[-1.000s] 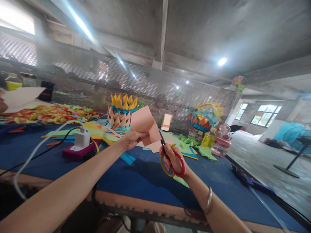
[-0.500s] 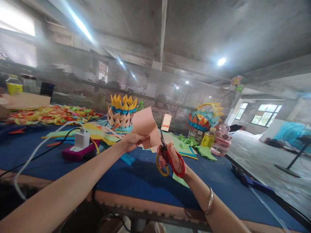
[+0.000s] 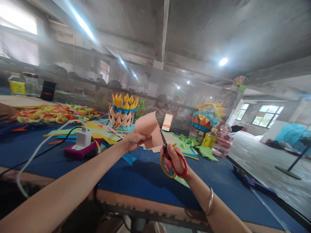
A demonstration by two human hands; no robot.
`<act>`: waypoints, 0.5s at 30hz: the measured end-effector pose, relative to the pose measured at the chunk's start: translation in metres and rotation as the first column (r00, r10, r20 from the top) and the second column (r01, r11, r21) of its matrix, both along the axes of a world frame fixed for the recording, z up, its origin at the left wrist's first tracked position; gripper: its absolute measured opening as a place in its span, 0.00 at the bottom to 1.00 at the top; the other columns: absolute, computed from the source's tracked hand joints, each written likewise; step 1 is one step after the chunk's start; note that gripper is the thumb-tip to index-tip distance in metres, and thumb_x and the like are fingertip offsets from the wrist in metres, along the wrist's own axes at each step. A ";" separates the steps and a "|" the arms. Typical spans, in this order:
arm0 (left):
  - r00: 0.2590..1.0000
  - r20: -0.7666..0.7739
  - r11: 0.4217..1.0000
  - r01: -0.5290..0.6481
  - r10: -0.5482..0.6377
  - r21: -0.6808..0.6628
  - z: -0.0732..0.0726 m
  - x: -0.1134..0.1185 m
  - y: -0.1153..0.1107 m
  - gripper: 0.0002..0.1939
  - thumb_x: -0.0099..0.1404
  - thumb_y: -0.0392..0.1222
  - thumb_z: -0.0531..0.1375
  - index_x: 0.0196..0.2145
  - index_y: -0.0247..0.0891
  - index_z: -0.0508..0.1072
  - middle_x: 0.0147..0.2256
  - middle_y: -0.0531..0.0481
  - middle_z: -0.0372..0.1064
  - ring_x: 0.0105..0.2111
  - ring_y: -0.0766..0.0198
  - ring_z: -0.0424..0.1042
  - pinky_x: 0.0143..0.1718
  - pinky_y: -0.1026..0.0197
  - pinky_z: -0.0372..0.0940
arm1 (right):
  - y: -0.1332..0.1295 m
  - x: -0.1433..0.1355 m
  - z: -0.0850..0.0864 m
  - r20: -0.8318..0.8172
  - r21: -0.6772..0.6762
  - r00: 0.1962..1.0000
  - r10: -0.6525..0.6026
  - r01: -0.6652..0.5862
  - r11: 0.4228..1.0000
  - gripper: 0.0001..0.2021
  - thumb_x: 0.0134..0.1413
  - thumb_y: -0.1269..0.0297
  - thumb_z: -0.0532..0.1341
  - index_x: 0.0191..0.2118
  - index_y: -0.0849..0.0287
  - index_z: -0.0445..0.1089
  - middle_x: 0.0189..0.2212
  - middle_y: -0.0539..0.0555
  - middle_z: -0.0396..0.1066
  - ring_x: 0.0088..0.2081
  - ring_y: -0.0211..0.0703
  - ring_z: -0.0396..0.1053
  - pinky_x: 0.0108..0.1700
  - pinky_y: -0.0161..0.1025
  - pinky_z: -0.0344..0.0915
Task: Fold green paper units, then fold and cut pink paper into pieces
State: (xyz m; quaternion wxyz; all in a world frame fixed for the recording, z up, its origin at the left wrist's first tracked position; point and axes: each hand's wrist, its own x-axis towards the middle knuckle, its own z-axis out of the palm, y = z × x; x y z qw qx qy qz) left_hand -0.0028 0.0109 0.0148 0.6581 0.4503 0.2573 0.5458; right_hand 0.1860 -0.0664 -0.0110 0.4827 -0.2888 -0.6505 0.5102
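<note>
A curled sheet of pale pink paper (image 3: 151, 126) is pinched between the thumb and fingers of my left hand (image 3: 136, 140), held up above the blue tabletop (image 3: 114, 184). My right hand (image 3: 175, 159) grips a pair of scissors (image 3: 181, 171) with one red and one yellow handle loop. The dark blades point up and away, close against the right edge of the pink paper. Whether the paper lies between the blades I cannot tell. Under and behind my hands lie coloured paper sheets (image 3: 187, 149).
Two folded-paper baskets, one left (image 3: 123, 110) and one right (image 3: 201, 121), stand behind. A purple power strip (image 3: 82, 151) with cables sits left, near a heap of folded paper pieces (image 3: 55, 113). Right are a yellow-labelled bottle (image 3: 209, 139), a pink bottle (image 3: 222, 142) and a glue gun (image 3: 255, 183).
The scissors have shifted slightly right and down, and their handle loops look a little closer together. The paper has curled over more at the top. Another person's hand at far left has lowered.
</note>
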 end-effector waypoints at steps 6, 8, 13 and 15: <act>1.000 0.013 1.000 0.018 -0.018 -0.001 0.000 0.000 0.000 0.22 0.32 0.27 0.74 0.31 0.30 0.79 0.28 0.47 0.78 0.30 0.61 0.75 0.33 0.64 0.70 | 0.003 0.001 0.000 0.027 0.066 1.000 0.011 -0.013 0.998 0.30 0.55 0.33 0.47 0.30 0.60 0.65 0.11 0.42 0.55 0.13 0.32 0.59 0.19 0.30 0.61; 1.000 0.011 1.000 0.024 -0.024 -0.003 -0.001 0.000 0.001 0.24 0.30 0.28 0.75 0.30 0.31 0.79 0.28 0.47 0.78 0.29 0.62 0.75 0.33 0.63 0.71 | 0.004 0.001 0.001 0.043 0.081 0.999 0.016 -0.019 0.997 0.32 0.55 0.32 0.46 0.31 0.60 0.65 0.11 0.43 0.56 0.14 0.33 0.61 0.21 0.31 0.63; 1.000 0.002 1.000 0.025 -0.025 0.005 -0.003 0.000 0.003 0.27 0.28 0.30 0.76 0.31 0.33 0.79 0.29 0.47 0.78 0.31 0.60 0.76 0.33 0.63 0.71 | 0.004 0.000 0.000 0.030 0.052 0.999 -0.013 0.011 0.999 0.31 0.54 0.32 0.47 0.29 0.60 0.65 0.10 0.42 0.55 0.12 0.32 0.58 0.18 0.31 0.62; 1.000 -0.009 1.000 0.026 -0.026 0.004 -0.004 0.000 0.003 0.27 0.28 0.30 0.76 0.32 0.33 0.79 0.29 0.48 0.78 0.32 0.59 0.76 0.34 0.62 0.71 | 0.003 0.000 0.001 0.032 0.049 0.999 -0.030 0.028 0.998 0.30 0.54 0.33 0.48 0.29 0.60 0.65 0.10 0.41 0.54 0.11 0.31 0.56 0.17 0.30 0.61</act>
